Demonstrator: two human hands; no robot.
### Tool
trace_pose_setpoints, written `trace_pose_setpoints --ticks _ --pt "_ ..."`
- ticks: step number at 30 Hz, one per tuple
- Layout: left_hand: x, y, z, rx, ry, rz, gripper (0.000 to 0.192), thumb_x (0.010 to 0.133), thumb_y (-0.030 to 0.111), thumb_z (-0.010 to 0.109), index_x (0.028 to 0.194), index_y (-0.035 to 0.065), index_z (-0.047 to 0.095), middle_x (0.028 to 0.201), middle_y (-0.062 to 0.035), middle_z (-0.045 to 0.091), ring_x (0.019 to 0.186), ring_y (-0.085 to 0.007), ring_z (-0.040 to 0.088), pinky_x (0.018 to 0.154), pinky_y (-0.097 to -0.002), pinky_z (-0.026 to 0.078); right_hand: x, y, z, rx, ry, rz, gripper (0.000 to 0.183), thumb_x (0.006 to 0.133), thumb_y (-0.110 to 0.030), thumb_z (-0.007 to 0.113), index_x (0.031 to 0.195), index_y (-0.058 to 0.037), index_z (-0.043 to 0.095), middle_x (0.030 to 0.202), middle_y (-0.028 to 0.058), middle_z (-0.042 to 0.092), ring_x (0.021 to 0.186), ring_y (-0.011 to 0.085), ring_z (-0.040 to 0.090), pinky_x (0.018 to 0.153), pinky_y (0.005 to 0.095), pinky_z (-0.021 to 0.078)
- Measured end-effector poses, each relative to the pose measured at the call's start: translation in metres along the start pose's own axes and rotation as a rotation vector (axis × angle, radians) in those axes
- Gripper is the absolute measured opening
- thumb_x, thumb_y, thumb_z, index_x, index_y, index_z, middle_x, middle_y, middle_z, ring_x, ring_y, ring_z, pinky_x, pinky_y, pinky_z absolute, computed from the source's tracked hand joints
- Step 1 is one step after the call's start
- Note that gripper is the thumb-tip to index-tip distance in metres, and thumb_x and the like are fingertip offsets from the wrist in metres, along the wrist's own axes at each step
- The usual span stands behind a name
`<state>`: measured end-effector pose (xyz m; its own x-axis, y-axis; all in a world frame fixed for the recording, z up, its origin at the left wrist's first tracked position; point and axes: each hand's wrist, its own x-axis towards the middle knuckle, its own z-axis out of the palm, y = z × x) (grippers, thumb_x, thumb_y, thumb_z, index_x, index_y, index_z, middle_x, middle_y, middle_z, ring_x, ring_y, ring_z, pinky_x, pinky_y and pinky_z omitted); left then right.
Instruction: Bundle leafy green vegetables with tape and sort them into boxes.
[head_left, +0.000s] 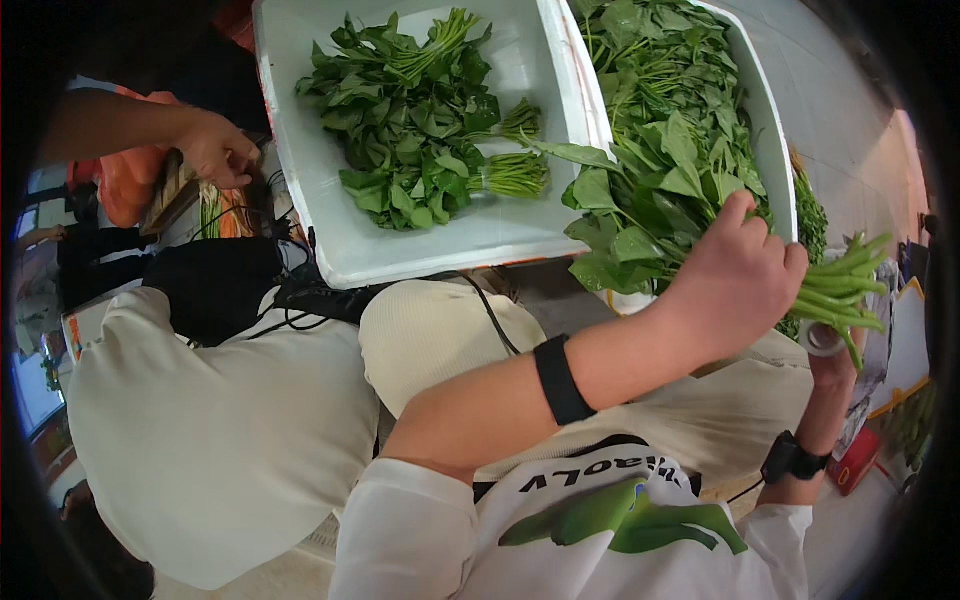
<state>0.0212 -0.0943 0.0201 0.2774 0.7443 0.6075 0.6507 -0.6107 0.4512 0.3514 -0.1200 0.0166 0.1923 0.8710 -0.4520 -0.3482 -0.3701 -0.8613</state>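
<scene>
My left hand (739, 277) is closed around a bunch of leafy greens (645, 217); its leaves point left over the right foam box and its cut stems (844, 281) stick out to the right. Just below the stems, my right hand (832, 367) holds a white ring-shaped roll (821, 339), probably tape; its fingers are partly hidden. In the left white foam box (442, 259) lie several bunches of greens (409, 142), at least two with banded stems. Loose-looking greens (667, 75) fill the right foam box (772, 127).
A co-worker's hand (217, 150) hangs at the left, beside a wooden crate (171, 193) and an orange bag (127, 184). Black cables (487, 307) run below the left box. More greens (812, 214) lie right of the boxes; a red box (855, 461) stands at the lower right.
</scene>
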Motion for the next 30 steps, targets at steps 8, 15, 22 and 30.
trace_pose_setpoints --ticks 8,15,22,30 --pt "-0.005 -0.005 0.009 -0.021 -0.071 -0.081 0.008 0.075 0.012 0.06 0.076 0.0063 0.055 0.062 -0.0053 0.054 0.063 -0.0222 0.055 0.087 -0.0395 0.044 0.07 0.071 0.049 -0.558 -0.419 -0.314 0.049 0.095 -0.009 0.059 0.142 -0.0055 0.047 0.142 0.0169 0.05 0.114 0.0207 0.059 0.097 0.035 0.0504" --pt "-0.003 -0.002 0.014 0.006 -0.111 -0.029 0.01 0.074 0.013 0.061 0.073 0.0069 0.054 0.062 -0.0052 0.053 0.063 -0.022 0.054 0.09 -0.043 0.045 0.074 0.083 0.031 -0.296 -0.605 -0.403 0.041 0.097 -0.01 0.057 0.138 -0.0057 0.052 0.147 0.015 0.045 0.13 0.0256 0.049 0.108 0.0401 0.0434" --pt "0.0 0.003 0.024 -0.027 -0.08 -0.022 0.008 0.075 0.011 0.06 0.073 0.0069 0.054 0.062 -0.0053 0.053 0.066 -0.0228 0.057 0.098 -0.049 0.043 0.062 0.061 0.046 -0.495 -0.702 -0.505 0.051 0.093 -0.004 0.06 0.142 0.0019 0.045 0.143 0.0157 0.049 0.126 0.0249 0.052 0.108 0.0374 0.043" --pt "-0.002 0.008 0.032 -0.03 -0.102 0.019 0.007 0.075 0.009 0.06 0.079 0.0054 0.055 0.062 -0.0045 0.052 0.07 -0.0229 0.058 0.104 -0.0506 0.041 0.055 0.061 0.078 -0.132 -0.227 0.129 0.018 0.093 -0.022 0.066 0.103 -0.0077 0.064 0.088 0.0019 0.064 0.077 0.0134 0.064 0.069 0.0291 0.0537"
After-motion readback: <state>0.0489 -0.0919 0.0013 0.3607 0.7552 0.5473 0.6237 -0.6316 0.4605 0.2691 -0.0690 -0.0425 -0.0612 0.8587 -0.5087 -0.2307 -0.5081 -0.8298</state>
